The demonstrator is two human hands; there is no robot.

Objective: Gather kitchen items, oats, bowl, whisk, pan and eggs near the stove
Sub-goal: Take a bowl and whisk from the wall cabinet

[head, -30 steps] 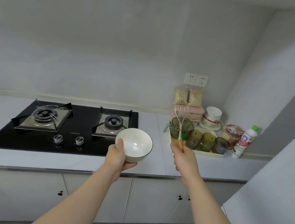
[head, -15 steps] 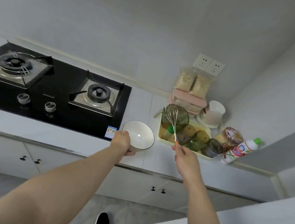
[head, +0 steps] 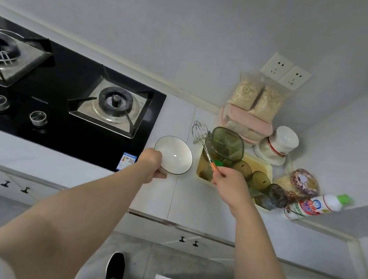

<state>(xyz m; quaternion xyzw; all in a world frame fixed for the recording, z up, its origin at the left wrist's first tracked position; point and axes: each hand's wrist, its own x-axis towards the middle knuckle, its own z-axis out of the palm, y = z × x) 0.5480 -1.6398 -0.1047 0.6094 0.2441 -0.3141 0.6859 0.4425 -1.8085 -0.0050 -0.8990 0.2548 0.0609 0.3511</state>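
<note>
My left hand (head: 151, 165) grips the near rim of a white bowl (head: 174, 158) with a dark edge, low over the counter just right of the black gas stove (head: 65, 99). My right hand (head: 228, 183) holds the orange handle of a wire whisk (head: 200, 133), whose head points up and left between the bowl and a green jug (head: 226, 144). Two bags of oats (head: 257, 100) stand on pink boxes at the back wall. No pan or eggs are in sight.
A yellow tray (head: 260, 164) holds the jug and several tinted glasses. A white lidded pot (head: 279, 143), a patterned tub (head: 299, 184) and a white squeeze bottle (head: 313, 204) crowd the right corner. Wall sockets (head: 284, 72) sit above. My foot (head: 115, 269) is on the floor.
The bowl and whisk have come down toward the counter beside the stove. My head has tilted further down and the view has shifted right.
</note>
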